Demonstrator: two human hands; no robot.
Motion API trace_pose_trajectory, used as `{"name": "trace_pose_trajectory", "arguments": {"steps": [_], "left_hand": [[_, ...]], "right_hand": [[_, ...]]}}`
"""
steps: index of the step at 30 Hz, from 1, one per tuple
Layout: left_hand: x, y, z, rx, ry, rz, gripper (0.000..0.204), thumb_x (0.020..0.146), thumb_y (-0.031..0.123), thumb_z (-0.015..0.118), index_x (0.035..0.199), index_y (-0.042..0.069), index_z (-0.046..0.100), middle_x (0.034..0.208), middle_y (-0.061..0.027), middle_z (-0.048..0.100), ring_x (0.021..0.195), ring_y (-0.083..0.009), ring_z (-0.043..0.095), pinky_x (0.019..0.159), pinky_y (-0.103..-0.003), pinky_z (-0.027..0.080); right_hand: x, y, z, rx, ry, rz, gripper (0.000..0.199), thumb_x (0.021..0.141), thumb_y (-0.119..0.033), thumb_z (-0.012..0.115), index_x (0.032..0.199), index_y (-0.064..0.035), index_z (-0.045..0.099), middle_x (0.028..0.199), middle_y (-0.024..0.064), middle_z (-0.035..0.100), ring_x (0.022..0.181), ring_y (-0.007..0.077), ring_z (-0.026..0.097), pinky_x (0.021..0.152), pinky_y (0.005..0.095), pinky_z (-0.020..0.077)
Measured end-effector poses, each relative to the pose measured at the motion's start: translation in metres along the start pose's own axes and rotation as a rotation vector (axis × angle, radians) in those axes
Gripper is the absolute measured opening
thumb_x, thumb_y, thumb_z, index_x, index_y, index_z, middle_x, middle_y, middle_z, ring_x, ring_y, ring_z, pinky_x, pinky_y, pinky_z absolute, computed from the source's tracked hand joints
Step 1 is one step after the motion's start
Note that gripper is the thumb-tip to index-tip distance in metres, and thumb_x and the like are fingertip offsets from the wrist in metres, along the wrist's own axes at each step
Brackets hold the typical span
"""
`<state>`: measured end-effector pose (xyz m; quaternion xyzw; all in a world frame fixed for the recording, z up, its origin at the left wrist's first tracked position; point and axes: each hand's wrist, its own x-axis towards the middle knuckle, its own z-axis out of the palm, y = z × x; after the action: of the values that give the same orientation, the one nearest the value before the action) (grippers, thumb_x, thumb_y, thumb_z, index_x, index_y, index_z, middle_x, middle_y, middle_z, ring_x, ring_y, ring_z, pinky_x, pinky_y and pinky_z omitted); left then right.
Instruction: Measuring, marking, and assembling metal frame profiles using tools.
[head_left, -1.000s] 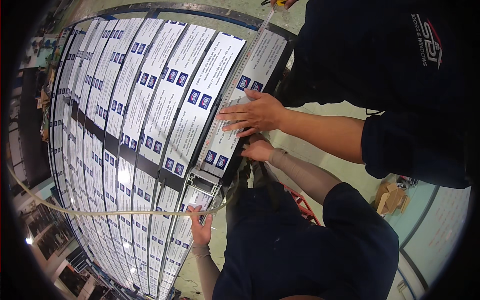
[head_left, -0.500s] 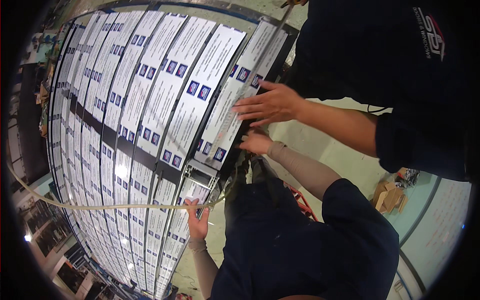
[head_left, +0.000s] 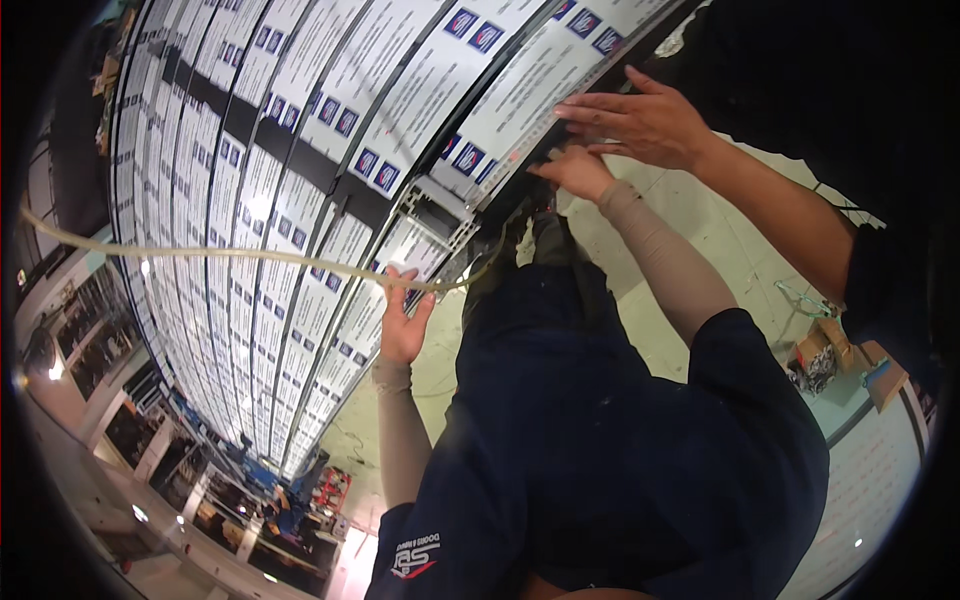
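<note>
Long metal profiles wrapped in white printed film with blue squares lie side by side on my left. My left hand (head_left: 403,325) has its fingertips on a near profile (head_left: 412,250), its thumb spread apart. Beside it is the cut, hollow end of another profile (head_left: 437,213). Along that profile's near edge runs a graduated measuring strip (head_left: 517,157). My right hand (head_left: 580,172) is at this edge, its fingers bent against the dark side; their exact grip is partly hidden. Just above it, a co-worker's hand (head_left: 650,122) reaches in with outstretched fingers.
A pale hose (head_left: 230,252) stretches across the profiles past my left hand. The co-worker stands at the upper right, with a forearm (head_left: 775,205) over the floor. Cardboard boxes (head_left: 825,345) and a whiteboard (head_left: 850,510) are at the right.
The view has shifted, so the profiles and hands appear higher. My two hands stay at the profiles. The co-worker's fingers have drawn back from the film's face toward its edge.
</note>
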<state>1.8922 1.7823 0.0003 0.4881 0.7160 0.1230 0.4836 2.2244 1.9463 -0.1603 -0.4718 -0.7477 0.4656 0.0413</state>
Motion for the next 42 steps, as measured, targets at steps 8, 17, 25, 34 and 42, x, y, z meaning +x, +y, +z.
{"name": "trace_pose_trajectory", "arguments": {"steps": [8, 17, 25, 34, 42], "left_hand": [[-0.01, -0.001, -0.006, 0.064, -0.022, -0.032, 0.053, 0.093, 0.02, 0.062, 0.138, -0.001, 0.044, 0.154, -0.03, 0.02, 0.147, -0.037, 0.015, 0.117, -0.041, 0.017], [-0.003, -0.006, 0.0, -0.048, -0.034, -0.091, 0.058, 0.09, 0.02, 0.065, 0.14, 0.001, 0.042, 0.157, -0.0277, 0.012, 0.148, -0.032, 0.007, 0.118, -0.039, 0.012], [-0.003, 0.003, -0.004, -0.062, -0.081, -0.094, 0.058, 0.092, 0.02, 0.065, 0.142, 0.004, 0.041, 0.158, -0.0269, 0.007, 0.147, -0.03, 0.014, 0.117, -0.039, 0.015], [-0.002, 0.0, -0.001, -0.051, -0.071, -0.08, 0.058, 0.09, 0.018, 0.065, 0.141, 0.002, 0.041, 0.158, -0.0265, 0.007, 0.145, -0.03, 0.02, 0.116, -0.039, 0.02], [-0.005, -0.001, 0.011, 0.114, 0.102, 0.103, 0.047, 0.089, 0.023, 0.068, 0.129, 0.002, 0.053, 0.147, -0.0282, 0.036, 0.143, -0.0378, 0.025, 0.115, -0.041, 0.024]], "right_hand": [[0.001, -0.028, -0.015, 0.077, -0.207, 0.128, 0.039, 0.092, -0.032, 0.054, 0.129, -0.0206, 0.059, 0.118, 0.0139, 0.058, 0.103, 0.0352, 0.058, 0.084, 0.0435, 0.0487], [-0.014, -0.052, -0.057, 0.468, -0.08, 0.519, 0.068, 0.08, -0.042, 0.065, 0.126, 0.0056, 0.05, 0.111, 0.0205, 0.063, 0.1, 0.0304, 0.063, 0.087, 0.0373, 0.0487], [-0.012, -0.043, -0.042, 0.489, -0.092, 0.481, 0.059, 0.082, -0.047, 0.06, 0.107, 0.0063, 0.059, 0.1, 0.0196, 0.065, 0.1, 0.0309, 0.062, 0.092, 0.0383, 0.0449], [-0.016, -0.04, -0.038, 0.172, -0.108, 0.196, 0.043, 0.087, -0.04, 0.058, 0.109, -0.004, 0.064, 0.103, 0.0207, 0.064, 0.104, 0.0317, 0.061, 0.091, 0.041, 0.0459], [-0.08, -0.068, -0.057, 0.335, 0.118, -0.105, 0.031, 0.082, -0.036, 0.072, 0.085, -0.0049, 0.069, 0.082, 0.0161, 0.068, 0.073, 0.0279, 0.066, 0.066, 0.0382, 0.0497]]}}
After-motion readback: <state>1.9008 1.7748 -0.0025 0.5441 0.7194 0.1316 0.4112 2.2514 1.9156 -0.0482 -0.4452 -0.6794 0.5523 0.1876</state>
